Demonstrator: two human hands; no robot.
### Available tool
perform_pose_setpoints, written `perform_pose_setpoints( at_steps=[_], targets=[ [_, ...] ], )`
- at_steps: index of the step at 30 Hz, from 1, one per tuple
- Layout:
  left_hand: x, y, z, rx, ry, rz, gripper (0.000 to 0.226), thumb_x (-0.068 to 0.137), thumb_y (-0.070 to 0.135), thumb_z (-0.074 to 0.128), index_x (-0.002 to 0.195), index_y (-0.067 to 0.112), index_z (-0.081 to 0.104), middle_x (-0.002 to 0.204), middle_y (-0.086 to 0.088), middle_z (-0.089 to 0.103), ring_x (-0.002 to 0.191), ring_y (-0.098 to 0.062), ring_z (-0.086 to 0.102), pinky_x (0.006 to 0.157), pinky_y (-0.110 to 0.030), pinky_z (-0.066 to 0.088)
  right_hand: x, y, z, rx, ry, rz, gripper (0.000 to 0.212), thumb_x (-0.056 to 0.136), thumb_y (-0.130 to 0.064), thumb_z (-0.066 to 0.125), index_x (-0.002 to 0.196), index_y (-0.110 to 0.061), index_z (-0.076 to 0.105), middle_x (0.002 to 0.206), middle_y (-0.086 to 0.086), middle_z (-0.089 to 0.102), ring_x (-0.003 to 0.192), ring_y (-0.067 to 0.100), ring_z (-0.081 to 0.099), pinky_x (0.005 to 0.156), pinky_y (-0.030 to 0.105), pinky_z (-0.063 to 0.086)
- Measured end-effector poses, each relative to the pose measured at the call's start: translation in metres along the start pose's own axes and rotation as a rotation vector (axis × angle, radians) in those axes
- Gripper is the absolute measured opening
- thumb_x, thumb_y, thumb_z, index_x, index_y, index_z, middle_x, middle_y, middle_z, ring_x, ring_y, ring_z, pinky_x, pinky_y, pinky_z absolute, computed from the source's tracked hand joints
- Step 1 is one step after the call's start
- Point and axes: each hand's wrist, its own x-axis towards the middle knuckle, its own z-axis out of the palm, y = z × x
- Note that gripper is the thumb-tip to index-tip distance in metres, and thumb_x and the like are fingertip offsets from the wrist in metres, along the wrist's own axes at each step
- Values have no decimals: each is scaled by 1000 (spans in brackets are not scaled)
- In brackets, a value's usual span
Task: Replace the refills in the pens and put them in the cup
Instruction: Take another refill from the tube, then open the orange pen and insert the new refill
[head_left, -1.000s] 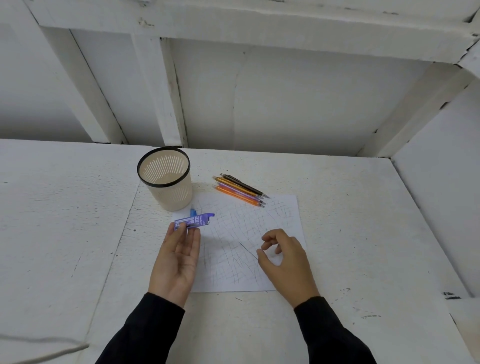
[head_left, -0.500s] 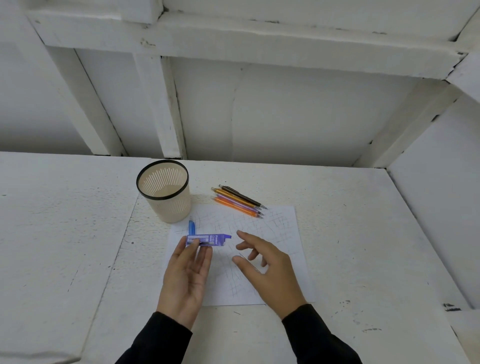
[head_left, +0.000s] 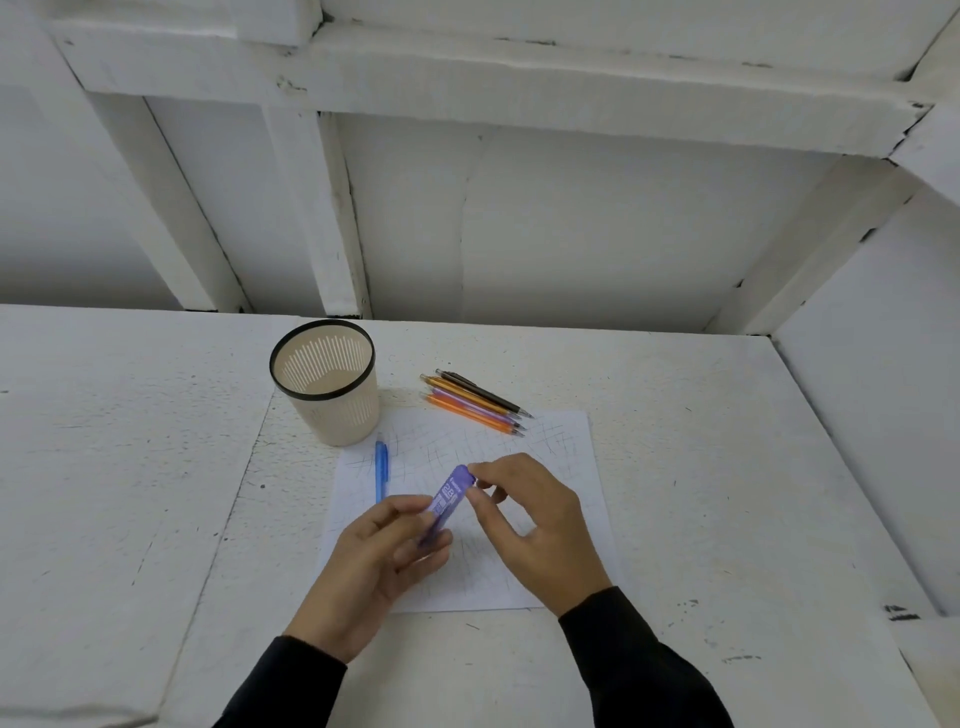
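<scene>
The left hand (head_left: 374, 566) curled its grip round the lower end of a slim purple plastic refill case (head_left: 448, 499) while the right hand (head_left: 535, 525) pinched its top in a narrow grip, above the scribbled white paper sheet (head_left: 571, 467), near the beige black-rimmed slotted cup (head_left: 332, 410) and coloured pens (head_left: 475, 402) on the white surface (head_left: 727, 467).

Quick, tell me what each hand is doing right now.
Left hand: closed, gripping the lower end of the purple refill case.
Right hand: closed, pinching the case's upper end.
</scene>
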Motion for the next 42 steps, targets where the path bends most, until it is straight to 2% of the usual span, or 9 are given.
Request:
perform_pose_setpoints(
  at_steps=[5, 11, 15, 19, 24, 29, 34, 38, 42],
  targets=[
    [-4, 2, -13, 388, 1, 126, 6, 80, 10, 74, 84, 12, 71, 84, -8, 72, 74, -19, 66, 66, -26, 55, 17, 8, -6, -46, -107, 19, 27, 91, -43, 54, 114, -30, 61, 103, -13, 62, 91, 4, 56, 79, 18, 49],
    [4, -6, -20, 912, 435, 416, 9, 82, 28, 71, 78, 27, 64, 76, 9, 68, 66, -10, 65, 60, -22, 48, 57, 43, 0, -506, -97, 245, 39, 94, -45, 48, 126, -22, 54, 122, -1, 58, 108, 13, 53, 95, 29, 47],
    [11, -17, -18, 1204, 456, 563, 23, 88, 32, 62, 111, 39, 59, 85, 11, 61, 69, -5, 60, 62, -15, 43, 75, 55, 11, -749, -177, 203, 37, 98, -37, 43, 128, -18, 50, 125, 5, 53, 110, 18, 49, 93, 30, 43],
    [21, -28, -20, 1383, 513, 586, 34, 90, 34, 58, 123, 33, 60, 77, 8, 52, 65, -9, 52, 58, -16, 45, 77, 58, 21, -819, -211, 164, 35, 98, -31, 44, 129, -14, 44, 126, 7, 51, 110, 20, 47, 92, 31, 41],
    [27, -31, -29, 1565, 531, 704, 21, 77, 27, 74, 97, 20, 72, 76, 2, 51, 62, -15, 45, 47, -25, 42, 70, 65, 21, -824, -213, 183, 37, 97, -30, 47, 130, -14, 41, 128, 7, 51, 111, 20, 49, 94, 32, 41],
    [29, -28, -23, 1383, 468, 678, 29, 87, 34, 62, 113, 22, 65, 101, 0, 58, 84, -14, 52, 70, -27, 48, 60, 58, 15, -753, -228, 242, 31, 97, -28, 47, 125, -18, 48, 127, 3, 54, 110, 19, 50, 96, 32, 41],
    [21, -11, 7, 726, 270, 510, 42, 96, 42, 40, 137, 34, 40, 127, 18, 49, 111, -3, 49, 97, -22, 39, 36, 19, 15, 52, -191, 472, 11, 94, -15, 53, 101, -18, 61, 101, -4, 60, 85, 6, 52, 75, 15, 43],
    [22, -1, 14, 558, 189, 617, 40, 97, 45, 33, 134, 35, 44, 103, 20, 64, 104, -6, 60, 92, -27, 45, 17, -7, 20, 261, -381, 474, 11, 92, -20, 57, 97, -23, 66, 92, -11, 64, 80, 5, 54, 72, 14, 44],
    [19, 4, 12, 748, 164, 737, 28, 97, 38, 37, 117, 39, 56, 77, 7, 61, 79, -10, 61, 73, -21, 50, 16, -15, 11, 312, -211, 471, 16, 91, -31, 59, 107, -29, 63, 97, -13, 63, 88, 4, 58, 76, 16, 49]
  ],
)
